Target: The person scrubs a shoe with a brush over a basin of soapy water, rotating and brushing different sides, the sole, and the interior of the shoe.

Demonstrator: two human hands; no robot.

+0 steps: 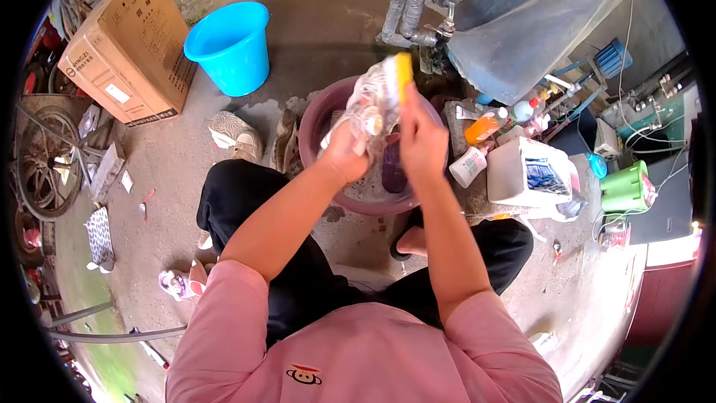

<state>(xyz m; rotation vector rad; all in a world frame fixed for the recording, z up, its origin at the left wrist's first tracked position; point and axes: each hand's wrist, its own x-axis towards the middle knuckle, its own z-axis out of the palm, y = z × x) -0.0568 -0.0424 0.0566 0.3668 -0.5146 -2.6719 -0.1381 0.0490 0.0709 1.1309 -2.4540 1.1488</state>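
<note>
My left hand (347, 155) is closed around a pale, sudsy shoe (365, 104), blurred by motion, lifted above the basin. In my right hand (423, 138) is a yellow scrubbing brush (404, 73), its white bristles against the shoe's right side. Below both hands stands a pinkish-purple basin (307, 134) with cloudy water inside. A dark purple, long object (393, 168) lies in that basin, partly covered by my right hand; its kind is unclear.
Shoes (235, 134) stand left of the basin, with a blue bucket (233, 45) and a cardboard box (130, 48) beyond. On the right are an orange bottle (485, 127), a white bottle (468, 167), a white container (514, 179) and a green bucket (625, 186). Wrapped pipes (406, 4) rise behind.
</note>
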